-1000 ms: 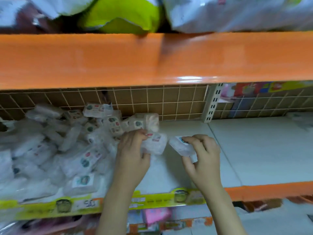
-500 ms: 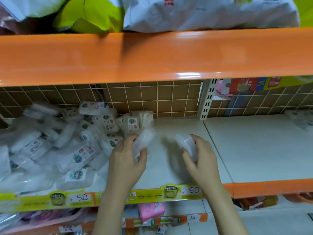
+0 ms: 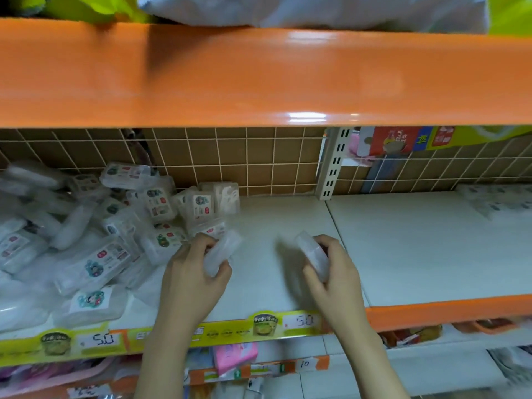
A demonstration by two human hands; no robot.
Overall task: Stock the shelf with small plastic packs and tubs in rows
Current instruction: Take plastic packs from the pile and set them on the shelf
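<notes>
A: Two hands over the white shelf board (image 3: 273, 226), each w/ a small clear plastic pack. Left hand (image 3: 191, 272) curls fingers & thumb round one pack (image 3: 223, 251); right hand (image 3: 334, 269) grips the other pack (image 3: 312, 254) edge-on. Both packs blurred, no print legible on them.

B: Where are they relative to the price strip (image 3: 172, 335)?

A: Both hands just behind it, above the board. Can't tell if the packs touch the board. The strip is yellow-green w/ bowl pics; handwritten tags on it read "5.0" (image 3: 302, 321), & another "5.0" (image 3: 102, 339) further left.

B: Rest of the stock?

A: Loose heap of clear packs (image 3: 86, 240) behind the strip's left part, jumbled, not in rows. White labels w/ green cartoon & red marks, text too small to read. Two packs (image 3: 213, 201) stand upright at the heap's back right, by the wire grid back (image 3: 244, 159).

B: Other writing?

A: Below the strip, a tag reads "10" (image 3: 304, 363). Behind the grid, upper right, a red box (image 3: 394, 139) shows "Bull".
</notes>
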